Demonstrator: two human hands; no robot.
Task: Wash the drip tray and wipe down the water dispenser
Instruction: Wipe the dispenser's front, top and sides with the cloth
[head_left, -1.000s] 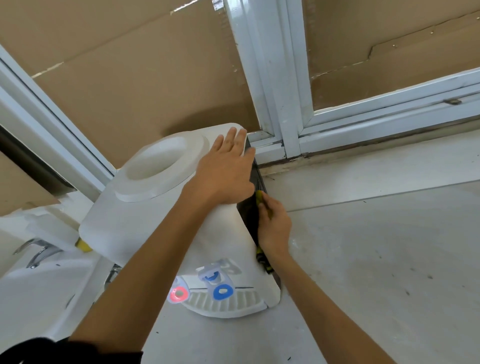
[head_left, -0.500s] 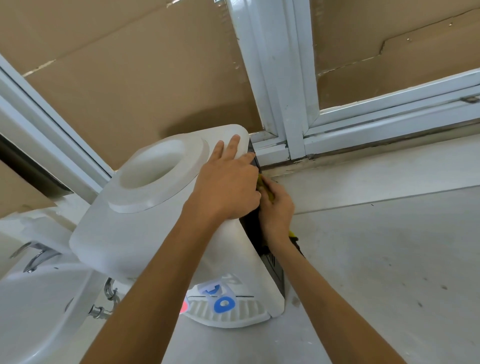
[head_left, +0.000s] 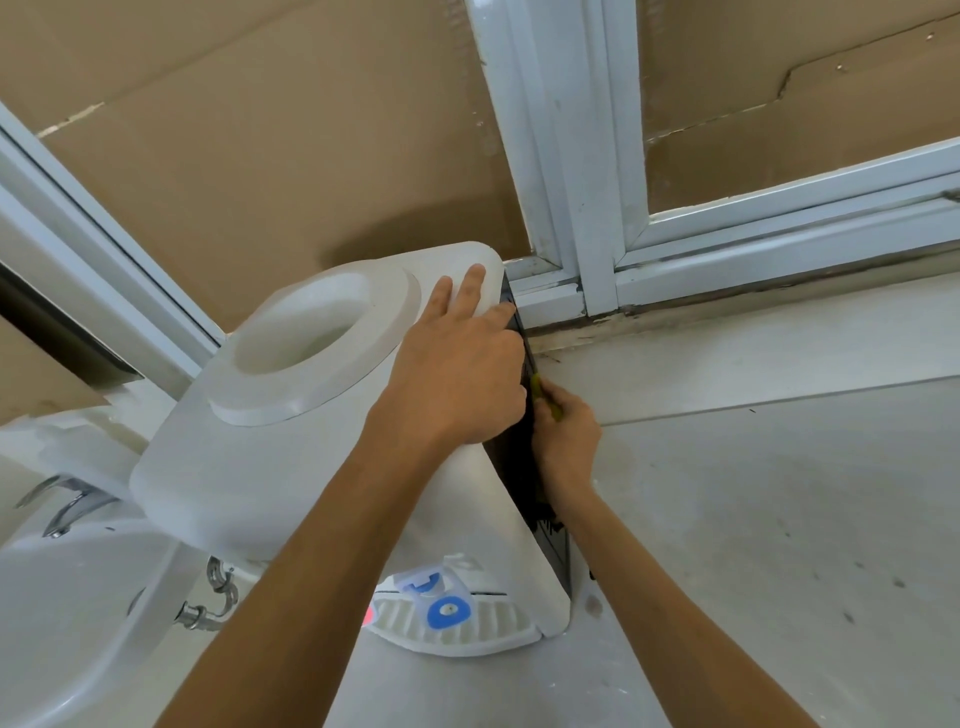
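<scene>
Nearest, a white ribbed plastic drip tray (head_left: 457, 631) sits at the foot of a white plastic water dispenser (head_left: 291, 457) on the pale tiled floor (head_left: 753, 519). The right hand (head_left: 566, 441) grasps a yellow-green cloth (head_left: 545, 397) against its black side panel (head_left: 514, 467). Farther, the left hand (head_left: 457, 374) lies flat, fingers released, on the dispenser's top right edge.

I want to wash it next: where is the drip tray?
In the head view, low centre: the drip tray sits at the water dispenser's foot, under the blue tap.
</scene>
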